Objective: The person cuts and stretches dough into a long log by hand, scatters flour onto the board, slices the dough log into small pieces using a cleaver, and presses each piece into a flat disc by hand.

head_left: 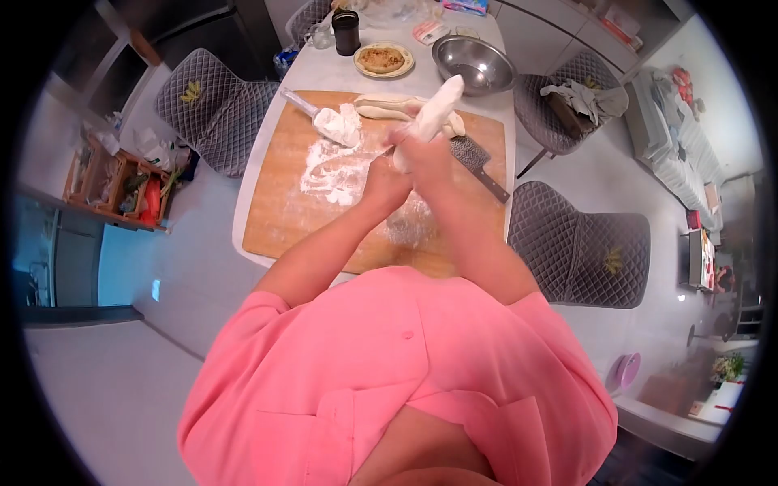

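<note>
Dough roll (440, 107) slants far-right over the floured wooden board (279, 215). Right hand (423, 154): fingers curled closed around it. Left hand (387, 180) at its near end (finger spread blurred, cannot tell). Cleaver (478, 166) lies right, scoop (328, 121) far left.

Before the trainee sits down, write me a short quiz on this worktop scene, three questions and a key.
1. True or false: the plate of browned flatbread stands beyond the wooden board, away from the person.
2. Which tool lies near the right edge of the wooden board?
3. What is the person's right hand holding?
a) a scoop
b) a long piece of dough
c) a dark cup

Key: 1. True. 2. The cleaver. 3. b.
</note>
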Demonstrator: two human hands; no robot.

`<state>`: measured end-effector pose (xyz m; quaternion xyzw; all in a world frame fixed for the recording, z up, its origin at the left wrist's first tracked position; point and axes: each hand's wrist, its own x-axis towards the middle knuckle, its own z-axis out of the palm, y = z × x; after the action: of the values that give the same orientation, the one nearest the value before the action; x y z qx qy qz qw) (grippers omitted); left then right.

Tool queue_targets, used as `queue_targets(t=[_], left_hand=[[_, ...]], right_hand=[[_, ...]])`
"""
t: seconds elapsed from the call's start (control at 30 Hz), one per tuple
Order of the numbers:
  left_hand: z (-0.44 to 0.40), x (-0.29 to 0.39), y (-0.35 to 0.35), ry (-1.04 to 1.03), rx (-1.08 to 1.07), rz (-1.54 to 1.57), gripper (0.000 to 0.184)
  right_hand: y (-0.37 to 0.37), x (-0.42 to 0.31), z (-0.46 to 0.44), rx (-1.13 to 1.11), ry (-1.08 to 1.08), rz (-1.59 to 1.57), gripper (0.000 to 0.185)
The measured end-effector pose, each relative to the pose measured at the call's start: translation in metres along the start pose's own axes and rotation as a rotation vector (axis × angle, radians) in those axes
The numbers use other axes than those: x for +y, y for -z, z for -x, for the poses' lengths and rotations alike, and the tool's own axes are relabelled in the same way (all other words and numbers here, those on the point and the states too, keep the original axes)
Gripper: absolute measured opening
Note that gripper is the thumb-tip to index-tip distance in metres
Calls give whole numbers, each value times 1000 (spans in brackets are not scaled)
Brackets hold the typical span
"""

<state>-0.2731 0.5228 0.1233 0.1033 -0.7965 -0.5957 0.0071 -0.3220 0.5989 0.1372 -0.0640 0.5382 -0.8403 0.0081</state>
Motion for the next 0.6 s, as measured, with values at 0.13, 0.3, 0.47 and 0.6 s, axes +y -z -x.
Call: queue_targets(t=[0.13, 0.3, 0.47, 0.6], left_hand=[[7, -5, -6, -78, 95, -73, 43], [-2, -23, -2, -198, -130, 13, 47], [-4, -15, -2, -1, 14, -108, 48], [12, -2, -4, -99, 5, -307, 42]], right_hand=[[-3, -24, 3, 56, -109, 66, 29], [9, -32, -12, -22, -202, -349, 31], [20, 17, -2, -89, -33, 86, 38], [18, -8, -1, -3, -292, -49, 35]])
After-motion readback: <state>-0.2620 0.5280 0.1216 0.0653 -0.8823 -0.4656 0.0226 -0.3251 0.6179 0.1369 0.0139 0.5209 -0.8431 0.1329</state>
